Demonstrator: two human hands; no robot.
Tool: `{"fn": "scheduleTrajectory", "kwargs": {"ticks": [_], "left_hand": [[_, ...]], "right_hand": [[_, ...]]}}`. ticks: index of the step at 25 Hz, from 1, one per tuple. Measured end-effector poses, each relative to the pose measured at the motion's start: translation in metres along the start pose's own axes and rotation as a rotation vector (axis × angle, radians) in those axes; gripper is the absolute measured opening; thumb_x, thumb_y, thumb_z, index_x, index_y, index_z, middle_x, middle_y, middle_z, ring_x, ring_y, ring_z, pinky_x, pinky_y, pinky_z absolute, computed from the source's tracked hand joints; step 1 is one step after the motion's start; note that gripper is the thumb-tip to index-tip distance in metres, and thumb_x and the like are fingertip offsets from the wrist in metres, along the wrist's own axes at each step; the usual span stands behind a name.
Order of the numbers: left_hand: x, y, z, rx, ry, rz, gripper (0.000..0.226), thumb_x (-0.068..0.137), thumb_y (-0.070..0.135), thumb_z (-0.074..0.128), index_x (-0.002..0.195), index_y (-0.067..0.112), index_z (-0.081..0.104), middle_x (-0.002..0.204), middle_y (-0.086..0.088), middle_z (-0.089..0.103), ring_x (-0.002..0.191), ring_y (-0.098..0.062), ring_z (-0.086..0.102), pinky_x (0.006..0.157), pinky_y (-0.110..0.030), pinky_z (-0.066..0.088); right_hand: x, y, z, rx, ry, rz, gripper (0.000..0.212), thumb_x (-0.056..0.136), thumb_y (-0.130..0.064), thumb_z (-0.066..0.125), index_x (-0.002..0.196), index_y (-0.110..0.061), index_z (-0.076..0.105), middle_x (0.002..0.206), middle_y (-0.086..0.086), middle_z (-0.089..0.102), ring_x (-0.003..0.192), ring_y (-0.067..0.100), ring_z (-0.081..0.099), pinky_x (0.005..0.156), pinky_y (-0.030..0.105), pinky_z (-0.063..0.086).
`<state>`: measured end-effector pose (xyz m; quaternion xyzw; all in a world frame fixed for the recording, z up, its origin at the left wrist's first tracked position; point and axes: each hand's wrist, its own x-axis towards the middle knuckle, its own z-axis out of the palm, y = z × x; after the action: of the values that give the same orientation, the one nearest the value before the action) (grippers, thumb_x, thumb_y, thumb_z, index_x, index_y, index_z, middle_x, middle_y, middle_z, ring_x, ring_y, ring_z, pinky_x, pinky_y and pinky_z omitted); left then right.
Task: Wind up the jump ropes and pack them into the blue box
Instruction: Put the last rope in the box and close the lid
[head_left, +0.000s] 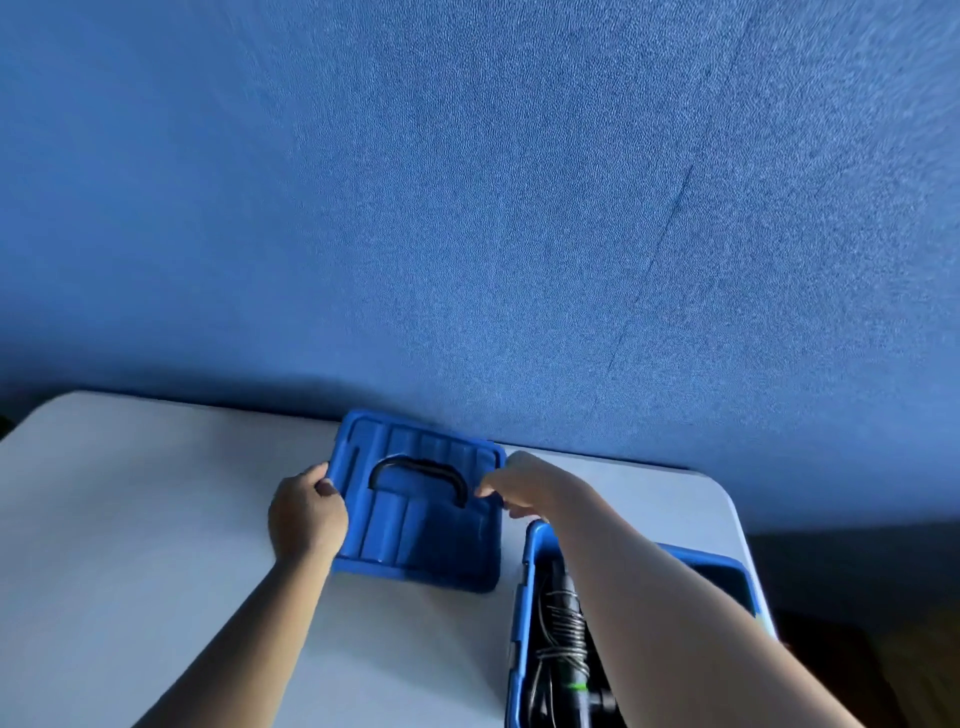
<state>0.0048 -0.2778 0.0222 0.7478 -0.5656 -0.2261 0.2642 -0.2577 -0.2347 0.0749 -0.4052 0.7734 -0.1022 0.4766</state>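
A blue lid (415, 530) with a black handle (418, 475) is tilted over the white table, held at both side edges. My left hand (306, 514) grips its left edge. My right hand (524, 486) holds its right edge, fingers curled over the rim. The blue box (519, 623) stands open at the lower right, partly hidden under my right forearm. Inside it lies a wound jump rope (569, 639), black cord wrapped around dark handles with a green band.
The white table (130, 545) runs from the left to a rounded far right corner. A blue textured wall (467, 208) stands right behind it. Dark floor shows past the table's right edge.
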Motion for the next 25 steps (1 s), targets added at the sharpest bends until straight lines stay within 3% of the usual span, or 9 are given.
{"fn": "scheduleTrajectory", "kwargs": {"ticks": [3, 7, 9, 11, 12, 14, 17, 21, 25], "left_hand": [[0.003, 0.01, -0.039, -0.037, 0.115, 0.043, 0.037, 0.096, 0.008, 0.046, 0.121, 0.013, 0.073, 0.116, -0.02, 0.071, 0.101, -0.044, 0.064, 0.084, -0.044, 0.053], [0.003, 0.045, -0.09, -0.151, 0.167, 0.06, 0.036, 0.094, 0.011, 0.049, 0.121, 0.014, 0.073, 0.115, -0.017, 0.073, 0.101, -0.041, 0.066, 0.087, -0.045, 0.055], [-0.009, 0.065, -0.104, -0.236, 0.136, 0.088, 0.033, 0.095, 0.013, 0.053, 0.121, 0.018, 0.073, 0.113, -0.012, 0.075, 0.099, -0.037, 0.067, 0.089, -0.045, 0.055], [-0.033, 0.084, -0.106, -0.325, 0.069, 0.146, 0.03, 0.094, 0.014, 0.06, 0.119, 0.02, 0.075, 0.103, -0.006, 0.075, 0.094, -0.032, 0.068, 0.087, -0.041, 0.053], [-0.049, 0.093, -0.102, -0.355, 0.023, 0.173, 0.028, 0.093, 0.014, 0.063, 0.117, 0.02, 0.076, 0.099, -0.003, 0.075, 0.092, -0.027, 0.068, 0.086, -0.038, 0.052], [-0.084, 0.106, -0.083, -0.397, -0.079, 0.223, 0.025, 0.09, 0.015, 0.069, 0.113, 0.02, 0.077, 0.096, 0.0, 0.075, 0.092, -0.021, 0.069, 0.089, -0.035, 0.052], [-0.136, 0.111, -0.046, -0.404, -0.19, 0.288, 0.021, 0.087, 0.014, 0.074, 0.106, 0.019, 0.079, 0.09, 0.004, 0.076, 0.087, -0.018, 0.07, 0.085, -0.034, 0.054], [-0.199, 0.091, -0.002, -0.341, -0.276, 0.345, 0.016, 0.085, 0.014, 0.077, 0.1, 0.021, 0.078, 0.085, 0.012, 0.073, 0.079, -0.011, 0.069, 0.076, -0.03, 0.053], [-0.228, 0.065, 0.016, -0.248, -0.242, 0.381, 0.016, 0.085, 0.013, 0.077, 0.1, 0.019, 0.078, 0.088, 0.008, 0.073, 0.081, -0.015, 0.069, 0.074, -0.028, 0.05]], "right_hand": [[-0.011, -0.016, 0.008, 0.057, 0.075, -0.108, 0.022, 0.08, -0.023, 0.072, 0.075, -0.013, 0.054, 0.075, 0.01, 0.056, 0.068, 0.023, 0.054, 0.071, 0.034, 0.056], [-0.042, -0.021, -0.003, 0.164, 0.31, -0.256, 0.027, 0.077, -0.018, 0.067, 0.061, -0.015, 0.045, 0.059, 0.002, 0.045, 0.06, 0.023, 0.043, 0.052, 0.029, 0.033], [-0.068, -0.01, -0.019, 0.22, 0.442, -0.322, 0.025, 0.073, -0.02, 0.067, 0.06, -0.013, 0.047, 0.057, 0.002, 0.047, 0.061, 0.026, 0.047, 0.055, 0.036, 0.039], [-0.096, 0.013, -0.039, 0.248, 0.531, -0.377, 0.016, 0.068, -0.029, 0.065, 0.076, -0.015, 0.066, 0.071, 0.0, 0.065, 0.07, 0.03, 0.062, 0.066, 0.041, 0.053], [-0.111, 0.032, -0.05, 0.254, 0.57, -0.375, 0.025, 0.069, -0.031, 0.064, 0.089, -0.02, 0.072, 0.08, -0.003, 0.07, 0.078, 0.028, 0.066, 0.073, 0.041, 0.055], [-0.14, 0.075, -0.067, 0.25, 0.631, -0.33, 0.031, 0.073, -0.028, 0.067, 0.104, -0.032, 0.072, 0.089, -0.008, 0.073, 0.085, 0.022, 0.069, 0.079, 0.038, 0.055], [-0.175, 0.143, -0.078, 0.16, 0.681, -0.232, 0.037, 0.076, -0.026, 0.068, 0.109, -0.044, 0.068, 0.09, -0.011, 0.071, 0.086, 0.016, 0.067, 0.077, 0.033, 0.053], [-0.198, 0.215, -0.067, 0.016, 0.705, -0.125, 0.042, 0.08, -0.021, 0.068, 0.12, -0.032, 0.068, 0.094, -0.007, 0.065, 0.083, 0.017, 0.058, 0.073, 0.027, 0.039], [-0.201, 0.246, -0.04, -0.062, 0.696, -0.089, 0.046, 0.082, -0.02, 0.062, 0.128, -0.023, 0.063, 0.101, -0.001, 0.058, 0.092, 0.022, 0.057, 0.08, 0.031, 0.046]]}}
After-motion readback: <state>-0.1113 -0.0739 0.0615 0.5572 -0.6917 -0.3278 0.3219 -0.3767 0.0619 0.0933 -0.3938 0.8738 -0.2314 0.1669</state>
